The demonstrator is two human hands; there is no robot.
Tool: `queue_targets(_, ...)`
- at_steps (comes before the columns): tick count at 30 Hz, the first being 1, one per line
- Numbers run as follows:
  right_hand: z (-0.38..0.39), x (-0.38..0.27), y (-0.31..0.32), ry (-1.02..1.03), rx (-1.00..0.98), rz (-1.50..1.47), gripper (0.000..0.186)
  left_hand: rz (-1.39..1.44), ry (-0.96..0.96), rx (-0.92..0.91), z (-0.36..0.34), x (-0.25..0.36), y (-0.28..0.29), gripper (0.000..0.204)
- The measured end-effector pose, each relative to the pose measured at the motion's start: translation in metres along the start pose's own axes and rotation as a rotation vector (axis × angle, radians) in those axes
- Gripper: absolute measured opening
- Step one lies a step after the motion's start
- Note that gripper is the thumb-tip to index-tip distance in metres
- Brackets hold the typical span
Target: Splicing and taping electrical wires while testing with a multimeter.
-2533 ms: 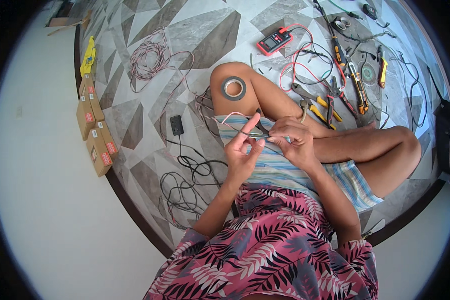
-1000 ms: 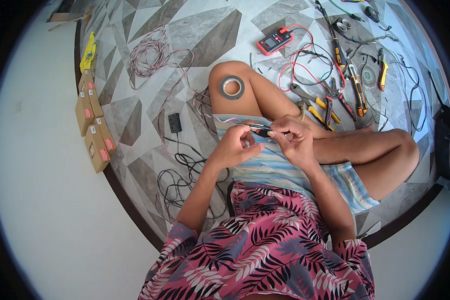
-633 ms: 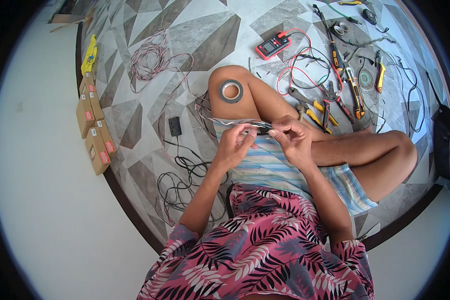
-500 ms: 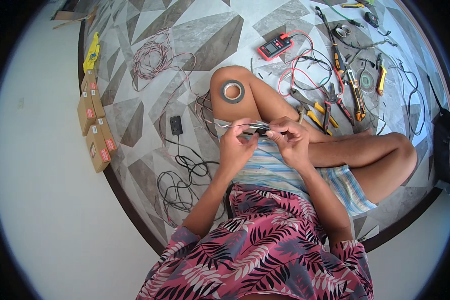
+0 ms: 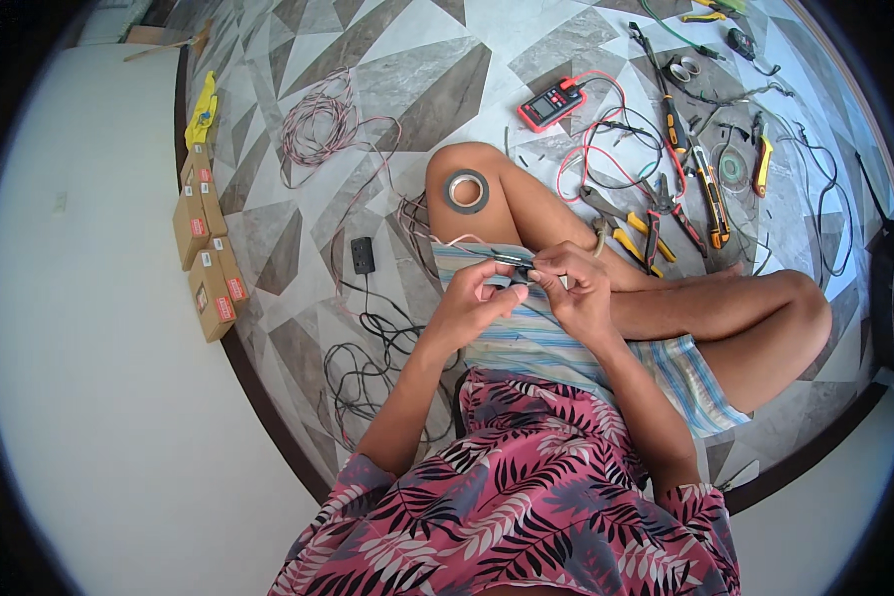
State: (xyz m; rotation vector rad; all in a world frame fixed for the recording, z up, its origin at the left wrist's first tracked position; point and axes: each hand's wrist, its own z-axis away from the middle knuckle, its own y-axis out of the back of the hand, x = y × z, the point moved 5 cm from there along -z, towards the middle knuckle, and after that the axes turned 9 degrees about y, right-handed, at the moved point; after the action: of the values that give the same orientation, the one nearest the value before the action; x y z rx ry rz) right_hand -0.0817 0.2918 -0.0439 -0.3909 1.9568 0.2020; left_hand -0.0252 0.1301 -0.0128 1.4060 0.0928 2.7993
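Left hand [image 5: 479, 301]: fingers curled at the wires, thumb beside a small dark piece; I cannot tell whether they grip.
Right hand [image 5: 576, 288]: thumb and fingers pinched together on the wires.
Wires [image 5: 510, 260]: between my two hands, above my striped shorts [image 5: 526, 333]; a pale strand runs off to the left.
Left knee: a roll of dark tape [image 5: 469, 209] rests on it.
Floor to my left: a loose coil of reddish-white wire [image 5: 320, 131], a black socket block [image 5: 363, 255] and tangled black cord [image 5: 372, 323].
Floor ahead, rightward: a red-and-black meter [image 5: 551, 104] with leads, yellow-handled pliers [image 5: 634, 248], red-and-black-handled pliers [image 5: 656, 226] and a yellow knife [image 5: 763, 169].
By the wall: cardboard boxes [image 5: 209, 298].
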Motion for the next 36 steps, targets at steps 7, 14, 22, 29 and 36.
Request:
queue_targets(7, -0.003, -0.011, -0.001, 0.124, -0.01, 0.123, 0.013, -0.165, -0.087, 0.208, -0.006, -0.01, -0.002, 0.026)
queue_targets(14, 0.002, -0.008, -0.013, 0.233, -0.032, 0.332, 0.023, -0.32, -0.22, 0.417, 0.003, -0.015, -0.005, 0.021)
queue_targets(22, 0.006, 0.0, -0.019, 0.211, -0.079, 0.306, 0.023, 0.354, 0.335, 0.106, 0.008, -0.045, 0.01, 0.022)
queue_targets(29, 0.006, 0.009, -0.007, -0.04, -0.021, 0.084, 0.012, 0.867, 0.214, -0.279, 0.029, -0.03, -0.001, 0.021)
queue_targets(36, 0.003, 0.013, -0.003, -0.103, -0.039, -0.028, 0.008, -0.554, -0.492, 0.576, 0.013, -0.022, 0.014, 0.022)
